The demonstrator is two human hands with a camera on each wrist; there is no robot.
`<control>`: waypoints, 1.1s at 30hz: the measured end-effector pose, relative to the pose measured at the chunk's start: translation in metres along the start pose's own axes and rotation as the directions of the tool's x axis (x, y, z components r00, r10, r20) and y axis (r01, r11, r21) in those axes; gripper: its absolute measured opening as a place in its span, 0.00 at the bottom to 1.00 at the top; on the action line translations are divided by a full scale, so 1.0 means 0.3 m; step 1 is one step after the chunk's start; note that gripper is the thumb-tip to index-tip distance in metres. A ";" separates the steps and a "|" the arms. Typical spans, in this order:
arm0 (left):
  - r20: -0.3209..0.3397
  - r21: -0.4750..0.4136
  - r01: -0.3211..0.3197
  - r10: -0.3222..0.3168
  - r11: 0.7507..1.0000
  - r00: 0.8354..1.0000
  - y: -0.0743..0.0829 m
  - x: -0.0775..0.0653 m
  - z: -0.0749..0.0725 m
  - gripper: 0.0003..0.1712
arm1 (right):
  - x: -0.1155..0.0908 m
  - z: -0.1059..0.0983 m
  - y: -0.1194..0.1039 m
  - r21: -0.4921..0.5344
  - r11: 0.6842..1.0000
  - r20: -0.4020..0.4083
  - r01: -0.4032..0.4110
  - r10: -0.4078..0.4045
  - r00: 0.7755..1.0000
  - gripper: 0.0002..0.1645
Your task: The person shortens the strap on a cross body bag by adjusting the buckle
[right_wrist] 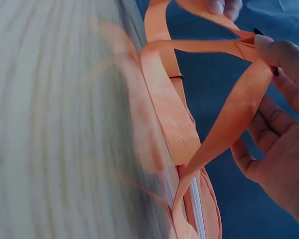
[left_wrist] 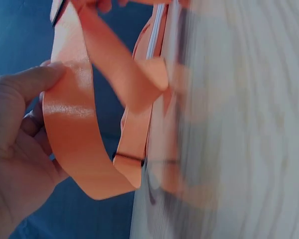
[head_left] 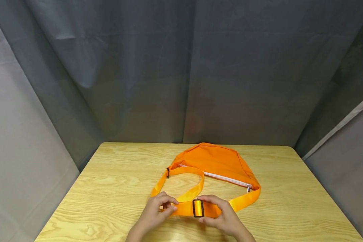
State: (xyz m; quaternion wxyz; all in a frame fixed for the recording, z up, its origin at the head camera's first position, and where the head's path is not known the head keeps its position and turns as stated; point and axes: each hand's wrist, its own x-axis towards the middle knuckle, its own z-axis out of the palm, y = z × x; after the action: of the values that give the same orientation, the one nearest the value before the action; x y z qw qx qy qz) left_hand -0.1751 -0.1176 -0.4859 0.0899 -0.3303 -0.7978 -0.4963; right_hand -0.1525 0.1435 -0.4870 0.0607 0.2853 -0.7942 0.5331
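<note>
An orange bag [head_left: 214, 159] with a white zipper [head_left: 227, 178] lies on the table, its orange strap [head_left: 245, 200] looping toward me. My left hand [head_left: 157, 210] pinches the strap between thumb and fingers, left of a black slide buckle [head_left: 198, 208]. On the buckle's right side, my right hand [head_left: 222, 215] pinches the strap and the buckle's edge. The right wrist view shows the thumb [right_wrist: 284, 52] against the dark buckle. In the left wrist view the held strap [left_wrist: 72, 114] bends down from the left hand. A smaller black ring [head_left: 168, 172] sits near the bag's left end.
The wooden table [head_left: 109, 188] spreads to both sides of the bag. Dark grey curtains [head_left: 181, 74] hang behind its far edge, with paler panels [head_left: 21, 151] on the left and right sides.
</note>
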 end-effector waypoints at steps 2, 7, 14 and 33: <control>0.001 0.012 0.001 -0.001 1.000 1.000 -0.011 -0.007 -0.014 0.06 | -0.001 -0.003 0.003 0.018 1.000 0.011 -0.019 0.019 1.000 0.30; 0.010 0.029 -0.018 0.018 0.999 1.000 -0.018 -0.010 -0.017 0.08 | -0.005 0.003 0.008 0.032 0.998 0.019 -0.056 0.056 0.998 0.30; 0.050 0.000 0.013 -0.013 1.000 0.999 0.023 0.005 0.026 0.25 | -0.006 0.027 -0.008 0.061 0.998 0.017 -0.030 0.029 0.999 0.30; -0.002 -0.055 -0.136 0.136 0.989 0.991 0.046 0.019 0.078 0.30 | -0.007 -0.037 0.006 0.038 0.993 0.091 -0.114 0.110 0.990 0.20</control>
State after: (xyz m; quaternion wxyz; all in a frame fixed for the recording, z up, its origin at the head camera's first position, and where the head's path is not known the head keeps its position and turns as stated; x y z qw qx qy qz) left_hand -0.1665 -0.0912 -0.4847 0.1136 -0.3865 -0.7595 -0.5108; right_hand -0.1540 0.1545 -0.4846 -0.0109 0.2650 -0.7992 0.5394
